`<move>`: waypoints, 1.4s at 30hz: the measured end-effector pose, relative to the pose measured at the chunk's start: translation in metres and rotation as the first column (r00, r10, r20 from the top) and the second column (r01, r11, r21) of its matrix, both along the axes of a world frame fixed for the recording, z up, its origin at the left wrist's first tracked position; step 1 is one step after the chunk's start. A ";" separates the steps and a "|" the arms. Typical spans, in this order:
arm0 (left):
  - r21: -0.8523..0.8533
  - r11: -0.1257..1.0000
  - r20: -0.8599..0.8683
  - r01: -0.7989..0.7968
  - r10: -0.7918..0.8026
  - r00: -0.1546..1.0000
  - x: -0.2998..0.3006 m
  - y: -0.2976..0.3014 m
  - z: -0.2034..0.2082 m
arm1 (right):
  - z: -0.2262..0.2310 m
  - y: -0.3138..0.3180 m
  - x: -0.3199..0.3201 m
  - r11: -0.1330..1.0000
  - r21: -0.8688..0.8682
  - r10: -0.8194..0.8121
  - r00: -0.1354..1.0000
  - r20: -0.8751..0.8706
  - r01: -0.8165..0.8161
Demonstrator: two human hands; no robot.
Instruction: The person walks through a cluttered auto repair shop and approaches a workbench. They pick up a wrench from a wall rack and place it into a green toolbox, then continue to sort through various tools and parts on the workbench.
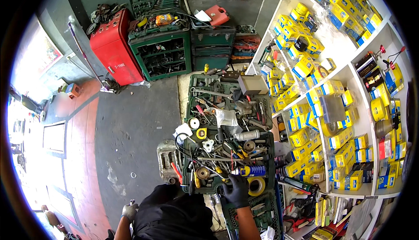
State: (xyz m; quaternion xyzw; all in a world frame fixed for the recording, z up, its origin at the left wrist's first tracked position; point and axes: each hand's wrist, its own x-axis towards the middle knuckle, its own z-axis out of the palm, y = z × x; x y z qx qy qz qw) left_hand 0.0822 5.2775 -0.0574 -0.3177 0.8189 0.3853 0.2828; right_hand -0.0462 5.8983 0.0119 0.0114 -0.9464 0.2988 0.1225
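My left hand (129, 211), in a light grey glove, is low at the left beside the dark clothing on my body. Its fingers are closed round something small and metallic, only the tip of which shows. My right hand (236, 192), in a dark glove, reaches over the near edge of an open green tool case (188, 142), its fingers apart and apparently empty. Just beyond its fingertips lies a blue and yellow spray can (253, 170) with a red straw. A yellow tape roll (256, 186) sits to its right. Pliers, sockets and wrenches fill the case.
White shelves (347, 72) packed with yellow and blue boxes rise on the right. A red cabinet (115, 50) and a green tool cart (161, 57) stand at the back. Dark floor (135, 144) stretches left. A metal part (167, 161) sits beside the case.
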 end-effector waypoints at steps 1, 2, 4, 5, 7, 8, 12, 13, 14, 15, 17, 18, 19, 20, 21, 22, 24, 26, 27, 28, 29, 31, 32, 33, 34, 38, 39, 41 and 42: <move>-0.023 0.997 0.002 0.079 -0.079 0.997 0.000 -0.001 0.000 | -0.003 -0.002 0.003 1.000 0.010 -0.011 1.000 0.002 0.011; -0.047 0.986 0.004 0.158 -0.158 0.987 0.000 -0.002 0.000 | -0.006 -0.004 0.007 1.000 0.019 -0.021 1.000 0.003 0.021; -0.071 0.978 0.020 0.196 -0.195 0.981 -0.002 0.001 0.009 | -0.006 -0.011 0.010 0.999 0.031 -0.033 0.999 0.026 0.032; -0.071 0.990 0.040 0.124 -0.121 0.992 -0.004 0.004 0.013 | -0.002 -0.014 0.011 0.999 0.035 -0.039 0.998 0.045 0.037; -0.053 0.923 0.143 -0.380 0.384 0.912 -0.011 0.015 0.018 | 0.000 -0.016 0.014 0.999 0.035 -0.041 0.996 0.078 0.039; -0.061 0.925 0.125 -0.375 0.379 0.917 -0.011 0.014 0.018 | 0.000 -0.017 0.016 0.999 0.032 -0.038 0.995 0.092 0.035; -0.117 0.928 0.057 -0.354 0.362 0.930 -0.003 0.006 0.011 | -0.005 -0.020 0.021 0.999 0.024 -0.041 0.997 0.073 0.039; -0.134 0.928 0.043 -0.348 0.356 0.933 -0.002 0.004 0.009 | -0.008 -0.020 0.022 0.999 0.018 -0.036 0.997 0.066 0.035; -0.130 0.918 0.036 -0.374 0.381 0.924 0.001 0.003 0.007 | -0.011 -0.020 0.023 0.999 0.012 -0.031 0.998 0.059 0.030; -0.124 0.909 0.031 -0.398 0.405 0.914 0.001 0.007 0.008 | -0.013 -0.019 0.024 1.000 0.009 -0.026 0.998 0.054 0.026; -0.105 0.892 0.021 -0.439 0.443 0.896 0.003 0.013 0.011 | -0.016 -0.019 0.026 1.000 0.005 -0.026 0.999 0.047 0.026; -0.092 0.885 0.017 -0.456 0.459 0.888 0.003 0.016 0.015 | -0.016 -0.019 0.025 1.000 0.003 -0.025 0.999 0.043 0.024; -0.077 0.878 0.011 -0.472 0.474 0.880 0.001 0.019 0.020 | -0.017 -0.019 0.026 1.000 0.016 -0.026 0.999 0.046 0.025; -0.066 0.877 0.012 -0.477 0.478 0.878 0.000 0.022 0.025 | -0.019 -0.019 0.027 0.999 0.030 -0.026 0.998 0.048 0.025; -0.058 0.874 0.012 -0.483 0.484 0.875 -0.002 0.025 0.035 | -0.020 -0.019 0.028 0.999 0.040 -0.026 0.998 0.051 0.024; -0.050 0.871 0.013 -0.489 0.490 0.872 -0.002 0.026 0.040 | -0.022 -0.020 0.029 0.999 0.045 -0.024 0.998 0.058 0.021; 0.026 0.894 -0.116 -0.448 0.447 0.887 0.012 0.012 0.024 | -0.023 -0.021 0.029 0.998 0.053 -0.019 0.997 0.073 0.015; 0.057 0.873 -0.125 -0.484 0.487 0.864 0.015 0.010 0.020 | -0.023 -0.024 0.029 0.997 0.081 -0.023 0.996 0.085 0.016; 0.046 0.838 -0.069 -0.543 0.545 0.835 0.013 0.009 0.022 | -0.024 -0.025 0.030 0.995 0.096 -0.026 0.996 0.090 0.017; 0.031 0.800 -0.013 -0.599 0.600 0.800 0.009 0.013 0.027 | -0.025 -0.026 0.030 0.995 0.096 -0.025 0.995 0.095 0.015; 0.000 0.820 -0.031 -0.573 0.572 0.819 0.009 0.010 0.023 | -0.025 -0.028 0.030 0.995 0.095 -0.024 0.995 0.100 0.014; -0.071 0.852 -0.062 -0.519 0.515 0.855 0.012 0.003 0.017 | -0.028 -0.031 0.031 0.996 0.084 -0.021 0.995 0.095 0.013; -0.097 0.852 -0.083 -0.515 0.508 0.857 0.016 -0.001 0.012 | -0.030 -0.032 0.031 0.997 0.075 -0.022 0.996 0.082 0.015; -0.119 0.853 -0.102 -0.509 0.499 0.861 0.015 -0.005 0.008 | -0.030 -0.034 0.030 0.997 0.071 -0.025 0.997 0.068 0.020; -0.142 0.853 -0.122 -0.502 0.488 0.864 0.015 -0.009 0.005 | -0.029 -0.037 0.031 0.997 0.079 -0.026 0.997 0.070 0.021; -0.090 0.838 -0.176 -0.539 0.519 0.836 0.015 -0.030 0.000 | -0.018 -0.053 0.030 0.992 0.125 -0.008 0.992 0.123 -0.008; -0.006 0.821 -0.202 -0.572 0.559 0.804 0.014 -0.032 -0.002 | -0.014 -0.057 0.030 0.990 0.142 0.002 0.989 0.147 -0.023; -0.003 0.807 -0.171 -0.591 0.582 0.795 0.011 -0.046 -0.003 | -0.009 -0.079 0.028 0.988 0.150 0.019 0.993 0.118 -0.036; -0.078 0.816 -0.110 -0.573 0.565 0.818 0.010 -0.048 0.003 | -0.006 -0.090 0.026 0.986 0.161 0.024 0.994 0.105 -0.041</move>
